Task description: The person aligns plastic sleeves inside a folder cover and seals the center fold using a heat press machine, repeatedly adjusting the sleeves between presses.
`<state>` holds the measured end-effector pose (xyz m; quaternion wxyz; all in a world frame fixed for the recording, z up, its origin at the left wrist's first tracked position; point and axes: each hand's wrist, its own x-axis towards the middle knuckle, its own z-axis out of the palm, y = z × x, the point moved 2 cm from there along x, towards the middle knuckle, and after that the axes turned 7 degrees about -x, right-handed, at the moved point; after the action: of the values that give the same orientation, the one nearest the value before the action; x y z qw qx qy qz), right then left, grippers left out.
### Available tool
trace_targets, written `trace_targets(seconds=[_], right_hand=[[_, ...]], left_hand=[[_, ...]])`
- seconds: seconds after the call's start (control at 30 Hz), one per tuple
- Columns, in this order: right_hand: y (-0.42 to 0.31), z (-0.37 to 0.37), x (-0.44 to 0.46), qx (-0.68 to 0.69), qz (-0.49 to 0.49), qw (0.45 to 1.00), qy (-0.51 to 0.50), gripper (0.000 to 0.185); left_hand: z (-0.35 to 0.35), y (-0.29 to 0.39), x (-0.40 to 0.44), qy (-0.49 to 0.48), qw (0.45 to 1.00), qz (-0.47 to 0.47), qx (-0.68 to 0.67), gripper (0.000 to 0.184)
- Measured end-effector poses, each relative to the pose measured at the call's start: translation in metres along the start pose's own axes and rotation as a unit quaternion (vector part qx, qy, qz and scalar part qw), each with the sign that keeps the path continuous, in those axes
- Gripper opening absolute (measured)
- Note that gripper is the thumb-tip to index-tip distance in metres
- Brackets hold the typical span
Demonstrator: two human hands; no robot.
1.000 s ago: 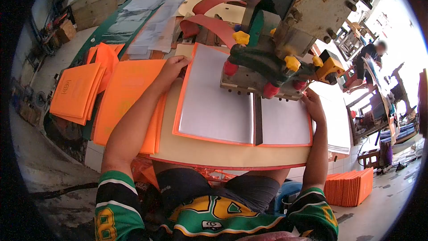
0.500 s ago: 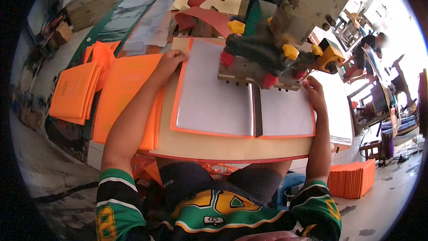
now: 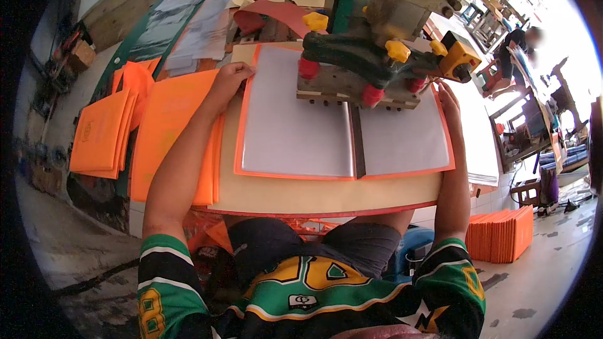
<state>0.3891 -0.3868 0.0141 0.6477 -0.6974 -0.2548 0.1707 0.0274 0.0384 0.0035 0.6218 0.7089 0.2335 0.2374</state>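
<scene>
An orange folder [image 3: 295, 176] lies spread open on a cream board [image 3: 314, 198], its clear page sleeves over whitish sheets facing up and a dark strip [image 3: 358, 144] down its spine. My left hand [image 3: 231, 81] is closed with curled fingers at the folder's upper left edge. Along the upper right edge rests my right hand [image 3: 448, 105], its fingertips at the border and partly hidden. Above the folder's top part stands the metal press head [image 3: 361, 85] with red and yellow knobs; I cannot tell whether it touches the sleeves.
Left of the board lie orange covers [image 3: 169, 132] and a smaller orange stack [image 3: 103, 132]. Clear plastic sheets [image 3: 201, 25] are behind them. White sheets [image 3: 480, 144] lie at right. A row of orange folders [image 3: 500, 233] stands on the floor. Another person [image 3: 515, 44] sits far right.
The folder's right side has swung slightly outward to the right, and my right hand has shifted with its fingers straighter. My left hand keeps its place at the edge. The camera view has shifted slightly.
</scene>
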Motion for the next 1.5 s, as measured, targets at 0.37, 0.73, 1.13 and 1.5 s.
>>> trace_targets(seconds=[0.37,0.73,1.13,1.5], right_hand=[[0.003,-0.003,0.004,-0.042,0.019,0.999,0.01,0.04],[0.008,-0.014,0.012,0.07,-0.045,0.996,-0.028,0.047],[0.008,-0.009,0.011,0.091,-0.034,0.995,-0.028,0.043],[0.024,-0.016,0.014,-0.071,-0.016,0.997,0.011,0.035]], left_hand=[[-0.004,-0.006,0.008,-0.009,0.992,0.011,-0.128,0.025],[-0.004,-0.006,0.01,-0.028,0.98,0.036,-0.192,0.025],[-0.005,-0.007,0.011,-0.026,0.983,0.042,-0.179,0.026],[-0.007,-0.016,0.014,0.007,0.989,0.082,0.126,0.035]])
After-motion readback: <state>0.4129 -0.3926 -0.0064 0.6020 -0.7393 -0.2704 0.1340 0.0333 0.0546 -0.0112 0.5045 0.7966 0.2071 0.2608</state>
